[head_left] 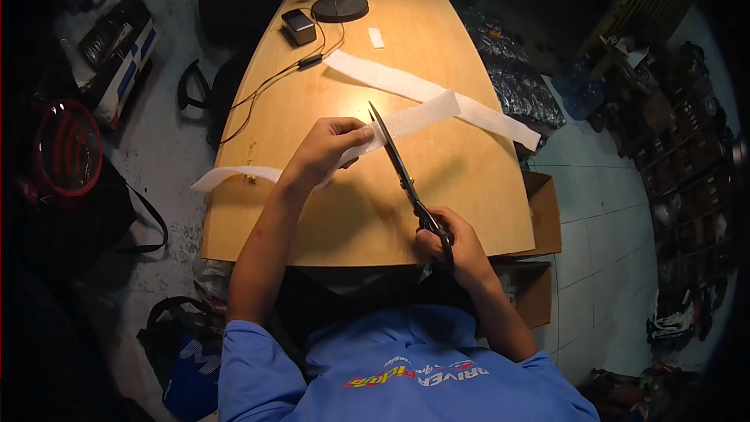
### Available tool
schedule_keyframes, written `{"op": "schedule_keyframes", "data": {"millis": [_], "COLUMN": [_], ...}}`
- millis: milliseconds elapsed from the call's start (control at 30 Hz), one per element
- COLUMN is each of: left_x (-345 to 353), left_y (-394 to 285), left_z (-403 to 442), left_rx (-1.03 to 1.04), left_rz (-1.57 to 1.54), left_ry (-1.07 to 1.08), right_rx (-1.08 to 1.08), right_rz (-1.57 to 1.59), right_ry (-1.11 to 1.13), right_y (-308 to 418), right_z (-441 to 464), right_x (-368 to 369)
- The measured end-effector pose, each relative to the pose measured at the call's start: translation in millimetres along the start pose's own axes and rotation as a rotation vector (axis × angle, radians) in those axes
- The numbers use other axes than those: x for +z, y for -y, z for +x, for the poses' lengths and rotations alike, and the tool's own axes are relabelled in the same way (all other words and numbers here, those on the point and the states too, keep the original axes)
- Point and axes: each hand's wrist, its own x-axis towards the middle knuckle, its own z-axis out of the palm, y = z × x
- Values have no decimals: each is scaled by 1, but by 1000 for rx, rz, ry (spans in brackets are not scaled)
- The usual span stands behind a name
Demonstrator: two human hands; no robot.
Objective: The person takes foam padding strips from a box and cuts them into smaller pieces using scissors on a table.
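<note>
My left hand (332, 148) pinches a long white foam strip (418, 116) above the table. One end of the strip points up to the right; the other trails behind my wrist to the table's left edge. My right hand (453, 246) is wrapped round the handles of black scissors (402, 176). Their blades cross the strip just right of my left fingers, tips pointing away from me. Whether the blades are fully closed is hard to see. A second white strip (375, 74) lies across the table behind, running down to the right edge.
A lamp base (340, 8), a black box-shaped device (298, 26) with a cable, and a small white piece (376, 37) are at the table's far end. Cardboard boxes (544, 215) stand below the right edge. Bags lie on the floor at left.
</note>
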Motion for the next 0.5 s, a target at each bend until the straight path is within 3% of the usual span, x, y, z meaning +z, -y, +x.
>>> {"op": "schedule_keyframes", "data": {"millis": [400,500], "left_x": [-2,5], "left_y": [4,-11], "left_z": [3,-5], "left_rx": [-76,-189], "left_rz": [10,-5], "left_ry": [-4,-29], "right_rx": [25,36], "right_rz": [-50,-49], "right_ry": [-41,-30], "right_y": [-4,-6], "right_z": [3,3], "right_x": [8,7]}}
